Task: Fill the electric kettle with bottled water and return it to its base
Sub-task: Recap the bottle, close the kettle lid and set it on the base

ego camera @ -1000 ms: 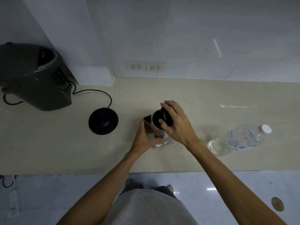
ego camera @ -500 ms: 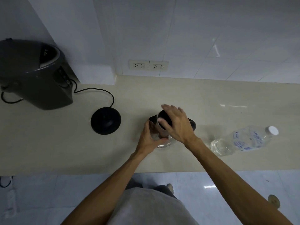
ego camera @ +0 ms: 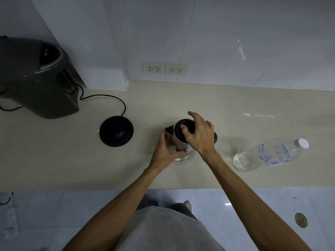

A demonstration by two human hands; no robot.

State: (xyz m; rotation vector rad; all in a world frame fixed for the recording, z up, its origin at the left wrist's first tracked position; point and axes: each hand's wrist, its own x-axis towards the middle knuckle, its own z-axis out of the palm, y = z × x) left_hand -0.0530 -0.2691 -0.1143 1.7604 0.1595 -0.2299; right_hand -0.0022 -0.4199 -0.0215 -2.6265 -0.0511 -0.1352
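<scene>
Pale counter (ego camera: 235, 105) carries the kettle (ego camera: 178, 148); left hand (ego camera: 164, 153) fingers wrap its body to steady it; right hand (ego camera: 199, 136) fingers grip the lid (ego camera: 178, 130), probably to open it

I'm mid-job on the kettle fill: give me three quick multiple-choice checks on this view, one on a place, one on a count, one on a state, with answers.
1. Where is the round black kettle base relative to the steel kettle with the black lid?
A. On its left, apart from it
B. Under it
C. On its right

2. How many white wall sockets are on the tiled wall?
A. One
B. Two
C. Four

3. What state is the clear plastic water bottle in?
A. Upright, cap off
B. Lying on its side, white cap on
C. Held in the right hand

Answers: 1 A, bare beige counter shows between base and kettle. 2 B, two plates sit side by side. 3 B, it lies alone on the counter; the right hand is on the kettle lid, the left hand on its body.
</scene>
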